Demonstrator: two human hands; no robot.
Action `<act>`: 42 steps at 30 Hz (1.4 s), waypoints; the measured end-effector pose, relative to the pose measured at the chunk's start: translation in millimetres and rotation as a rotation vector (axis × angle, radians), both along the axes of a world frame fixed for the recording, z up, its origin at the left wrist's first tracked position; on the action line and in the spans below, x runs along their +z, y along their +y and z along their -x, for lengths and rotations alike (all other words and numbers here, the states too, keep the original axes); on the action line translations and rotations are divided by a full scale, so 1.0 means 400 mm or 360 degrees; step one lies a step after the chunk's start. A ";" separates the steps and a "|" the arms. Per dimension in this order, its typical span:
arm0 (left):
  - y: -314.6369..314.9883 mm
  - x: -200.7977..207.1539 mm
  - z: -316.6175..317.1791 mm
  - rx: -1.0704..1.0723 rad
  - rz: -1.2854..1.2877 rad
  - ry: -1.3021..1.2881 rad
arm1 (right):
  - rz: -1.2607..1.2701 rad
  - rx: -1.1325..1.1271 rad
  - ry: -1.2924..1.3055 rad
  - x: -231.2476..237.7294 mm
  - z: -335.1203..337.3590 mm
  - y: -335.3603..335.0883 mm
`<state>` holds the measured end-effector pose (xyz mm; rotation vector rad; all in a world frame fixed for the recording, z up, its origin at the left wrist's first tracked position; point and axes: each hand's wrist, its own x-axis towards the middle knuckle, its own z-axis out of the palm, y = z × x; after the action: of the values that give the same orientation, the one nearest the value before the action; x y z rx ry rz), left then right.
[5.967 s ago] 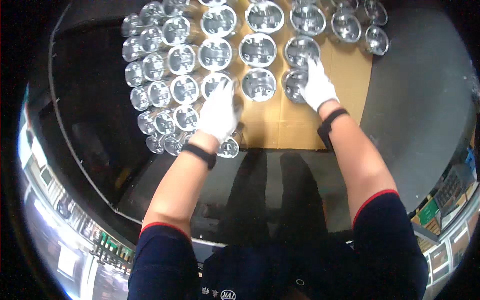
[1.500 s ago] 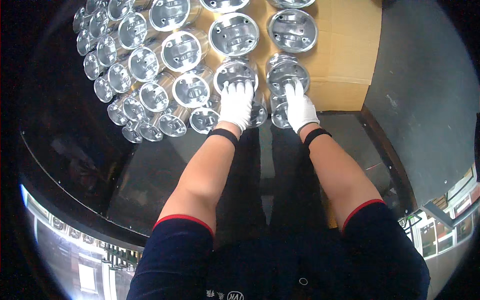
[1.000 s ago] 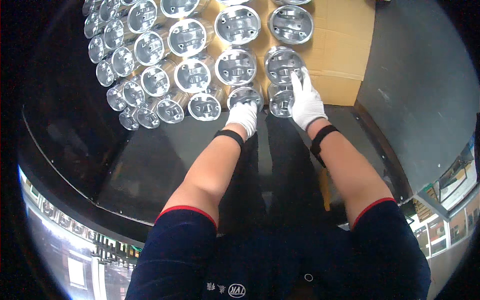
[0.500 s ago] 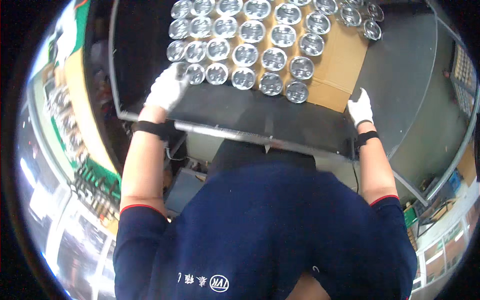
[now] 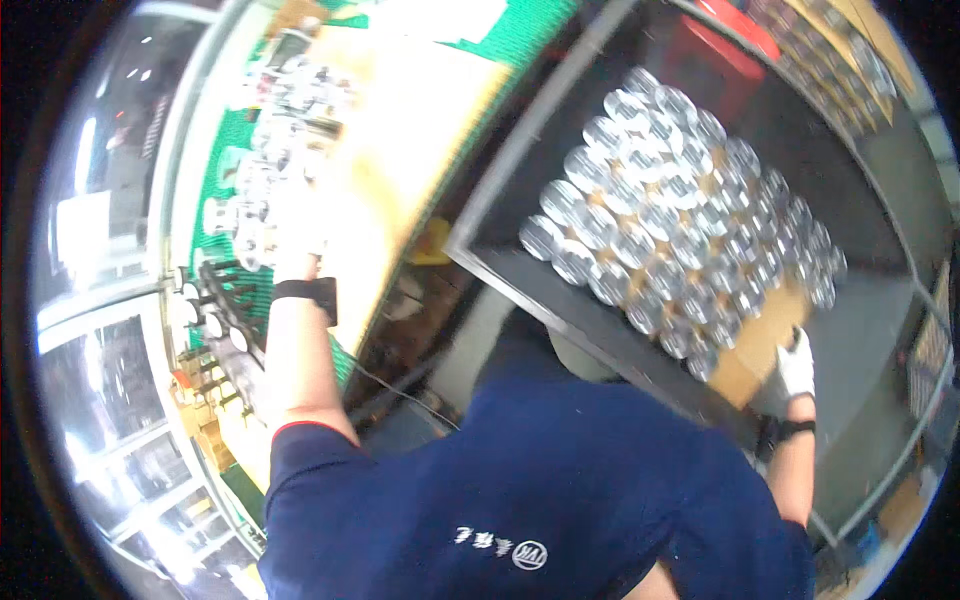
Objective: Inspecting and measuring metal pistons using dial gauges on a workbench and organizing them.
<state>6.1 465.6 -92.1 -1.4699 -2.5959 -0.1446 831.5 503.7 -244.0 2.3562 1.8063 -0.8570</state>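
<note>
Rows of shiny round metal pistons (image 5: 660,215) stand on a brown cardboard sheet (image 5: 765,335) on the black-topped table. My right hand (image 5: 797,370), in a white glove, rests at the cardboard's near right edge, its thumb apart from the fingers and no piston in it. My left arm stretches over the bright bench on the left. The gloved left hand (image 5: 298,215) is washed out by glare beside a group of silvery metal parts (image 5: 255,190); its fingers and anything in them cannot be made out.
A raised metal rim (image 5: 520,290) edges the black table. The left bench has a pale wooden top (image 5: 400,130) and green matting (image 5: 535,25). Dark pegs (image 5: 225,300) stand in a rack by my left forearm. A red object (image 5: 740,30) lies beyond the table.
My left hand has left the near left corner of the piston rows and swung over to the left bench. The view has turned left; my right hand stays by the cardboard.
</note>
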 end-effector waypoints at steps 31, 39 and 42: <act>0.204 -0.030 0.598 -0.0048 0.0469 -0.0492 | -0.0274 0.2210 0.0080 0.461 2.312 0.528; 0.230 -0.044 0.607 -0.0106 0.0482 -0.0516 | -0.0196 0.1991 0.0044 0.492 1.819 0.414; 0.210 -0.060 0.604 -0.0244 0.0282 -0.0264 | -0.0289 0.1722 0.0265 0.520 1.534 0.317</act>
<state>-235.5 549.6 -116.2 -1.7906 -2.6824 -0.0572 217.9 630.5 -36.1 0.9973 2.7798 -0.7062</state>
